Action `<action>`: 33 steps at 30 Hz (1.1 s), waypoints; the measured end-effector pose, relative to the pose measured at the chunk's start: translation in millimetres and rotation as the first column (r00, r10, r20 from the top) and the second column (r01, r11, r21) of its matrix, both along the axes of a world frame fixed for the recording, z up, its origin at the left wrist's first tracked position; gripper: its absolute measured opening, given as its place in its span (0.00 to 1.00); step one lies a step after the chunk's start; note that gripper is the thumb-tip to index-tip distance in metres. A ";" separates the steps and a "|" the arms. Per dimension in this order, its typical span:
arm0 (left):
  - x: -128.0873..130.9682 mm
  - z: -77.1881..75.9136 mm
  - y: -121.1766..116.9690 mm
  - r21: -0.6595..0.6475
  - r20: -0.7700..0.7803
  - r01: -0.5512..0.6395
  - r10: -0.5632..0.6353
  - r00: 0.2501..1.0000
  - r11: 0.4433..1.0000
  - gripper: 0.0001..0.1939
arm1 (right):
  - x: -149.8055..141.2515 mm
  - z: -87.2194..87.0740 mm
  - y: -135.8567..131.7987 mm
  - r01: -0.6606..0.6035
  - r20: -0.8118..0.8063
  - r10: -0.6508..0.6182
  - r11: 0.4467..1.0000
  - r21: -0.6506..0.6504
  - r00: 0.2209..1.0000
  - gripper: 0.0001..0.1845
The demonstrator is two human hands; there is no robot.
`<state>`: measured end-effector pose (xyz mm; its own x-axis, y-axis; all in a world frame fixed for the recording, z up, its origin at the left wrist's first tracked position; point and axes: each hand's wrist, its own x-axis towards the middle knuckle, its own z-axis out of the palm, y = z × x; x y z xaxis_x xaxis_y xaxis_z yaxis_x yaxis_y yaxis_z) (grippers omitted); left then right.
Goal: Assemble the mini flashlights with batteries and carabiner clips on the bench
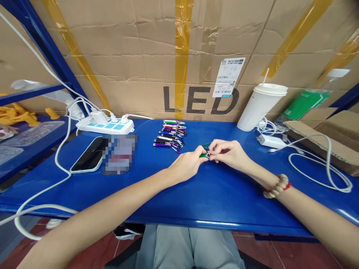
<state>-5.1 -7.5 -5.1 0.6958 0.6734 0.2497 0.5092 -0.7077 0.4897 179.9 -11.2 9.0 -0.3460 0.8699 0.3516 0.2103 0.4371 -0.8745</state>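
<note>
A small green keychain flashlight (203, 155) is pinched between both hands above the blue table. My left hand (185, 165) is closed around its body, with the round silver end pointing right. The fingers of my right hand (232, 152) are closed at that end, and whether they grip a separate small part there is too small to tell. A green carabiner clip (206, 145) shows just behind the fingers. Beyond my left hand, several similar flashlights (166, 137) in purple, black, blue, red and green lie in a column, their carabiners toward the right.
At left are a white power strip (113, 127) with cables, a phone (89, 156) and a blurred flat object (120, 155). A white cup (260, 106), charger (271, 141), green-labelled bottle (307, 101) and open cardboard box (328, 138) stand right. A large carton (134, 67) backs the table.
</note>
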 end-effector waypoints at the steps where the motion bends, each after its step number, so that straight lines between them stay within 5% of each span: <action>1: -0.3 -0.6 -0.2 0.013 0.000 0.010 -0.010 1.000 1.000 0.06 | -0.2 0.5 -0.4 -0.003 0.018 0.003 1.000 0.010 1.000 0.11; 8: -0.5 0.3 -2.0 0.103 0.060 0.018 -0.024 0.998 0.994 0.03 | -3.6 -0.7 -2.3 0.007 0.028 -0.006 1.000 -0.030 1.000 0.17; 15: 0.6 -1.2 -0.8 0.259 0.006 -0.085 0.087 0.996 0.962 0.05 | -9.7 -0.6 -5.9 0.080 0.008 -0.080 0.989 -0.125 0.997 0.22; 26: 4.1 6.1 -4.0 0.086 0.131 -0.171 0.159 0.978 0.981 0.05 | -2.4 6.3 -1.4 0.077 0.013 -0.076 0.977 -0.197 0.997 0.17; 33: 6.2 5.4 -0.7 0.118 0.170 -0.081 0.060 0.984 0.990 0.06 | 1.7 10.2 1.7 0.080 0.037 -0.073 0.950 -0.303 0.997 0.16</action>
<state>1.1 -8.3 0.3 0.5895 0.6760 0.4422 0.4790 -0.7334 0.4824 181.7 -9.5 19.2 -0.2794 0.9584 0.0585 0.2560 0.1331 -0.9575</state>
